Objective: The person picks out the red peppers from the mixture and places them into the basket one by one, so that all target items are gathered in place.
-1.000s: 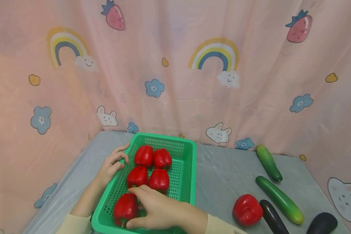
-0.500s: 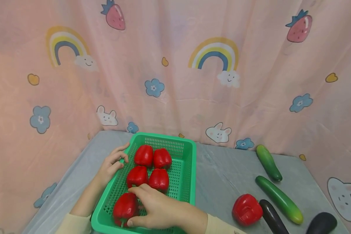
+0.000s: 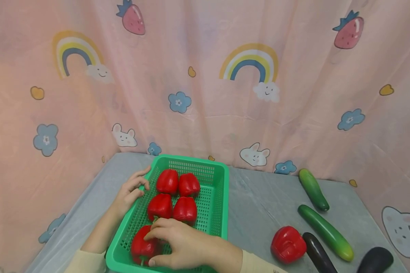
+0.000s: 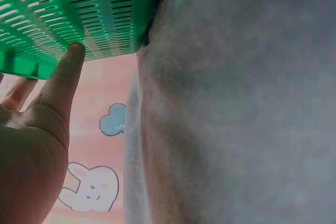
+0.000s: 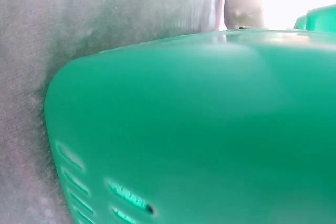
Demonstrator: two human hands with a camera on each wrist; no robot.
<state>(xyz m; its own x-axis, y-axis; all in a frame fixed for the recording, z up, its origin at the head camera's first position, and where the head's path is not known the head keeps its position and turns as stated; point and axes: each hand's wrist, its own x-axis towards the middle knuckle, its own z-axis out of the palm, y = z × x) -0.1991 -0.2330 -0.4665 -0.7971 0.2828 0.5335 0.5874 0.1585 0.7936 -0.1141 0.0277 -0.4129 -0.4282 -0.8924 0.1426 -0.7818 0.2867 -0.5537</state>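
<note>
Several red bell peppers lie in the green basket [image 3: 227,204], four-sided and slatted. The right hand [image 3: 182,242] reaches over the near end and holds the nearest bell pepper [image 3: 141,242], fingers bent over its top and right side, thumb low by its stem. Part of that pepper is hidden by the hand. Just beyond sit the other peppers, among them a bell pepper [image 3: 160,205] close to the fingertips. The left hand [image 3: 131,191] rests at the basket's left rim; in the left wrist view, one straight finger [image 4: 65,80] touches the slotted outer wall. The right wrist view shows mostly basket wall [image 5: 184,114].
Right of the basket, on the grey cloth [image 3: 253,204], lie a red bell pepper [image 3: 288,245], two green cucumber-like vegetables, a cucumber [image 3: 313,189] and a longer one [image 3: 326,233], a slim dark eggplant [image 3: 317,252] and a rounder dark eggplant [image 3: 376,260]. A pink printed curtain [image 3: 205,129] hangs behind.
The right hand's fingers have shifted from behind the nearest pepper up onto its top, and the stem of the pepper beyond now shows. The left hand keeps its place.
</note>
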